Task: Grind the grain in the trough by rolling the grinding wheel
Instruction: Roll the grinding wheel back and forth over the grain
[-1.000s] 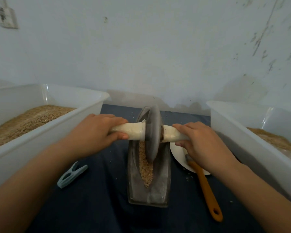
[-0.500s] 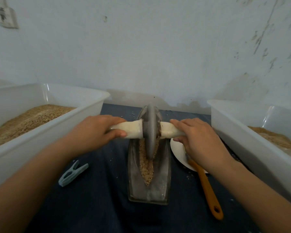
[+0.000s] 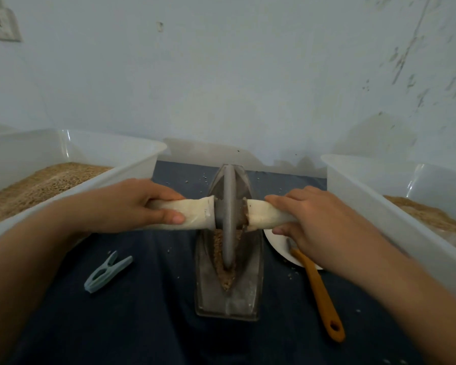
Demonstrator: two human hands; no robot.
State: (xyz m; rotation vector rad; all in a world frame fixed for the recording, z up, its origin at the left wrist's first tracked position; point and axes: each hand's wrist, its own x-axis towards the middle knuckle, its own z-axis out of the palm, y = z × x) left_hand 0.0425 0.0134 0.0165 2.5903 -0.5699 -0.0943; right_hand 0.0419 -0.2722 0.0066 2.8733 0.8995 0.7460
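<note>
Rolled nearer along the trough (image 3: 229, 293) since a second ago, and turned from showing one broad face to standing edge-on: the grinding wheel (image 3: 228, 219), a thin grey disc, upright in the groove with its lower rim sunk in the grain (image 3: 225, 281). Pulled back with it, both hands. Left hand (image 3: 132, 205): grip closed round the left half of the cream-wrapped axle handle (image 3: 192, 213), fingers over the top, thumb underneath. Right hand (image 3: 316, 227): grip closed round the right half in the same way, fingertips close to the disc. Brown meal caked on the hub at the right side of the wheel. Trough boat-shaped, grey metal, dusted pale, lengthwise on the dark blue cloth (image 3: 148, 312) between the arms; coarse tan grain packed along the groove, tapering to a point at the near end.

To the left, white tub (image 3: 132, 164) heaped with grain; to the right, second white tub (image 3: 358, 196), also with grain. Pale green clothes peg (image 3: 107, 272) on the cloth left of the trough. White plate (image 3: 282, 246) just right of it, orange-handled tool (image 3: 319, 293) resting across the rim. Loose grains scattered on the cloth.
</note>
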